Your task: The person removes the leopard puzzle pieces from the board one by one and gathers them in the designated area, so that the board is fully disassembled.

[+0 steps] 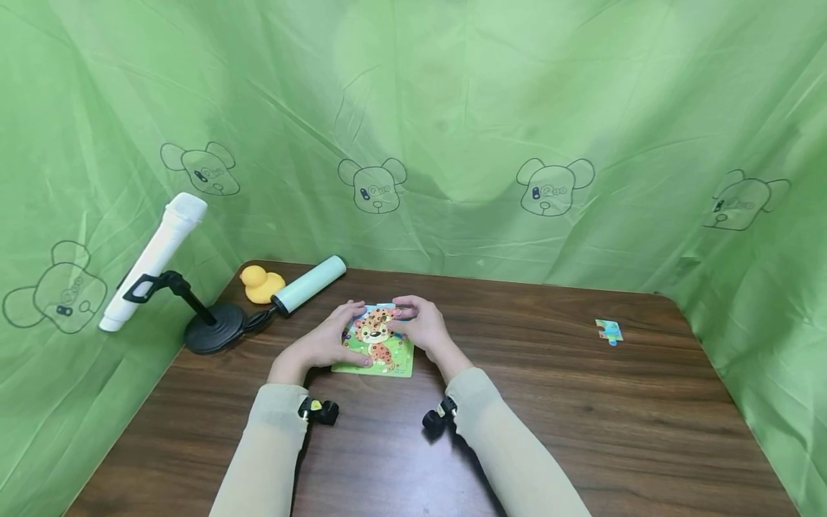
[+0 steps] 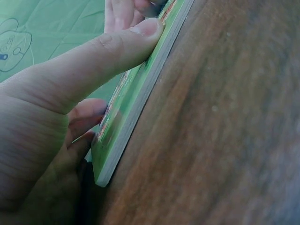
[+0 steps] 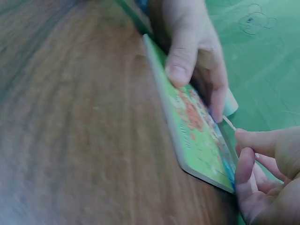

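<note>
A square jigsaw puzzle board [image 1: 388,365] with a spotted leopard picture and a green border lies on the wooden table. My left hand [image 1: 323,343] grips its left side, the thumb pressing on the face near the front edge and the fingers at the far left corner. At the board's far right part, my right hand [image 1: 423,327] pinches a thin puzzle piece [image 3: 229,123] between thumb and fingers. That piece shows edge-on in the right wrist view, tilted up from the board and mostly covered by the fingers.
One loose blue and green puzzle piece [image 1: 609,331] lies far to the right on the table [image 1: 549,402]. At the back left are a yellow rubber duck [image 1: 261,285], a mint-green cylinder [image 1: 312,283] and a white microphone [image 1: 155,258] on a black stand [image 1: 215,328]. Green cloth [image 1: 452,108] hangs behind.
</note>
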Demonstrator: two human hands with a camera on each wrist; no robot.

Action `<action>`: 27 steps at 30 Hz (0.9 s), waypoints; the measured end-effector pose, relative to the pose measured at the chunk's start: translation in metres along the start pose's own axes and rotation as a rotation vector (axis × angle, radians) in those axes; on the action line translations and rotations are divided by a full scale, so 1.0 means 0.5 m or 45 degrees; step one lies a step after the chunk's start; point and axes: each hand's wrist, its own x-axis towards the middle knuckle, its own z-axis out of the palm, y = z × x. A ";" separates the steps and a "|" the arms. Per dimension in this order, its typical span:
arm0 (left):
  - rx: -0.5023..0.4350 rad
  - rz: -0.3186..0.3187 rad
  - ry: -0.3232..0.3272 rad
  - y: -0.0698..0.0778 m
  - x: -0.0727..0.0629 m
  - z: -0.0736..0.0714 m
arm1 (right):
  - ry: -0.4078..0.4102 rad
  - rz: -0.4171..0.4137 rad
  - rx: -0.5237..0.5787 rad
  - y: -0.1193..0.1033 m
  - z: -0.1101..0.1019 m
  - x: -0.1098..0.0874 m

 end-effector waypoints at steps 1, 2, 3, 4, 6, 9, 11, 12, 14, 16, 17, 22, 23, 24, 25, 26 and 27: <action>0.006 -0.004 -0.001 -0.001 -0.001 0.000 | -0.001 0.000 0.007 0.000 -0.004 0.001; 0.008 -0.005 -0.001 -0.001 -0.001 0.000 | -0.007 -0.002 0.008 0.000 -0.008 0.000; 0.009 -0.005 -0.001 -0.002 -0.002 -0.001 | -0.016 -0.010 0.015 0.000 -0.012 0.000; 0.007 -0.001 0.001 -0.002 -0.002 -0.001 | -0.024 -0.023 0.020 0.000 -0.018 0.000; 0.003 0.002 0.003 -0.001 -0.002 -0.002 | -0.038 -0.057 0.022 -0.002 -0.030 -0.002; -0.003 0.015 0.010 0.001 -0.002 -0.001 | -0.055 -0.116 0.042 -0.005 -0.054 -0.008; -0.003 0.016 0.011 0.003 -0.001 -0.001 | -0.054 -0.149 0.040 -0.008 -0.074 -0.013; -0.002 0.018 0.011 0.003 0.000 0.000 | -0.056 -0.163 0.036 -0.009 -0.086 -0.017; 0.002 0.020 0.010 0.001 0.001 0.002 | -0.053 -0.186 0.018 -0.010 -0.109 -0.025; -0.001 0.024 0.011 0.000 0.001 0.002 | -0.052 -0.204 -0.004 -0.007 -0.133 -0.036; 0.002 0.027 0.012 -0.002 0.002 0.003 | -0.052 -0.211 -0.016 -0.006 -0.144 -0.042; 0.006 0.041 0.021 -0.001 0.000 0.002 | -0.051 -0.224 -0.082 0.010 -0.195 -0.075; 0.007 0.043 0.021 0.000 0.000 0.002 | -0.054 -0.224 -0.093 0.013 -0.204 -0.081; 0.002 0.043 0.020 0.001 -0.001 0.001 | -0.056 -0.227 -0.105 0.017 -0.213 -0.086; -0.001 0.042 0.018 0.001 -0.001 0.001 | -0.060 -0.229 -0.114 0.019 -0.222 -0.091; -0.007 0.041 0.016 0.002 -0.001 0.001 | -0.063 -0.234 -0.120 0.021 -0.231 -0.096; -0.013 0.039 0.014 0.002 -0.002 0.000 | -0.064 -0.239 -0.127 0.023 -0.240 -0.099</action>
